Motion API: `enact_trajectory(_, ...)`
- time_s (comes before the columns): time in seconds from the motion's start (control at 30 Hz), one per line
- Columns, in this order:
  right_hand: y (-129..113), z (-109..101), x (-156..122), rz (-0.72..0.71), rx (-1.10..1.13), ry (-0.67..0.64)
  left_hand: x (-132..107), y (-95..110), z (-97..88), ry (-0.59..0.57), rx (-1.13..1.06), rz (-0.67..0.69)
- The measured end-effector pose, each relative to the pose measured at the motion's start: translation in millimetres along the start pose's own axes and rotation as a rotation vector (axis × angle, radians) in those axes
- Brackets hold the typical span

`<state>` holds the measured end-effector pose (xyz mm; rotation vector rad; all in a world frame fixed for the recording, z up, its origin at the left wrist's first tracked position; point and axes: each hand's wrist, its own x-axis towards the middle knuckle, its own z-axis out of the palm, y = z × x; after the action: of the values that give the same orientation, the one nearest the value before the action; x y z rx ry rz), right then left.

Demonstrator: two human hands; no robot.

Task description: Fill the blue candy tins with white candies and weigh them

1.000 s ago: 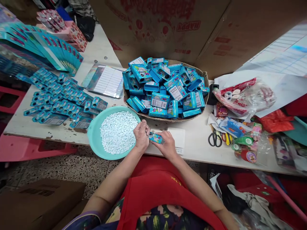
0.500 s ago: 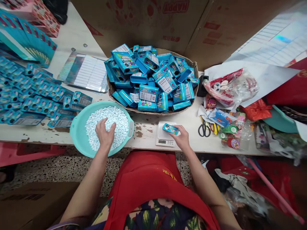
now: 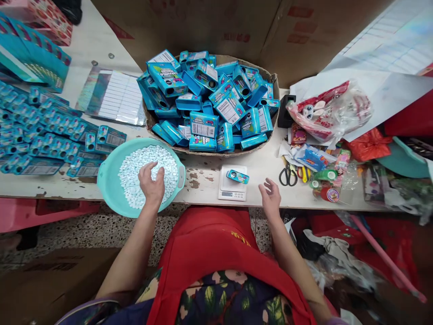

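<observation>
A small blue candy box point(image 3: 237, 176) rests on the white digital scale point(image 3: 232, 187) at the table's front edge. Just right of the scale, my right hand point(image 3: 270, 197) hovers with fingers apart, holding nothing. My left hand point(image 3: 152, 182) is over the turquoise basin point(image 3: 108, 180), its thumb and fingers spread; no candy shows between them. Small pale blue and white candies point(image 3: 131, 171) fill the basin's middle. Behind the scale, a cut-down cardboard box point(image 3: 275, 122) is heaped with more blue candy boxes point(image 3: 204, 124).
Rows of blue boxes point(image 3: 43, 131) stand at the left, near a sheet of white labels point(image 3: 118, 97). Right of the scale lie black-handled scissors point(image 3: 288, 174), yellow-handled snips point(image 3: 304, 173) and a plastic bag point(image 3: 331, 113). A pink stool point(image 3: 40, 212) is below left.
My right hand has let go of the candy box on the scale and moved right, away from it. My left hand stays over the basin, still spread. The view has shifted slightly.
</observation>
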<state>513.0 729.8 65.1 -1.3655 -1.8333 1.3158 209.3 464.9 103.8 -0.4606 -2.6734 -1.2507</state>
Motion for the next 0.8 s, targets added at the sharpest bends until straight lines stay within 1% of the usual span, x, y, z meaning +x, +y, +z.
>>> enact_trajectory(0.1,20.0,-17.3,-10.5,0.122,-0.003,0.056,0.9,6.7,10.7,-0.022,-0.038,0.018)
enact_trajectory(0.2,34.4,-24.8,-21.8,0.204,0.004,0.076,3.6,14.2,19.4,-0.037,-0.069,0.045)
enact_trajectory(0.37,45.5,-23.2,-34.8,0.259,0.022,0.083,10.2,23.0,24.9,-0.052,-0.088,0.079)
enact_trajectory(0.47,44.6,-19.6,-38.0,0.268,0.032,0.065,10.7,29.4,24.0,-0.062,-0.098,0.105)
enact_trajectory(0.53,39.6,-13.2,-36.0,0.235,0.023,0.041,6.1,37.4,25.8,-0.063,-0.135,0.096)
enact_trajectory(0.6,31.3,-0.5,-28.4,0.124,-0.015,-0.013,-4.5,49.3,33.4,-0.094,-0.221,0.039)
enact_trajectory(0.63,25.9,8.3,-22.4,0.043,-0.042,-0.050,-12.1,56.5,40.0,-0.150,-0.284,-0.006)
enact_trajectory(0.67,19.8,18.4,-15.2,-0.043,-0.068,-0.086,-20.8,64.3,48.5,-0.235,-0.360,-0.066)
enact_trajectory(0.73,4.5,39.4,0.2,-0.177,-0.099,-0.156,-38.9,80.6,69.4,-0.438,-0.548,-0.248)
enact_trajectory(0.77,-5.0,48.7,6.7,-0.224,-0.108,-0.181,-46.8,88.9,80.3,-0.517,-0.655,-0.373)
enact_trajectory(0.8,-15.7,56.1,11.4,-0.270,-0.119,-0.200,-53.0,97.0,90.2,-0.558,-0.768,-0.512)
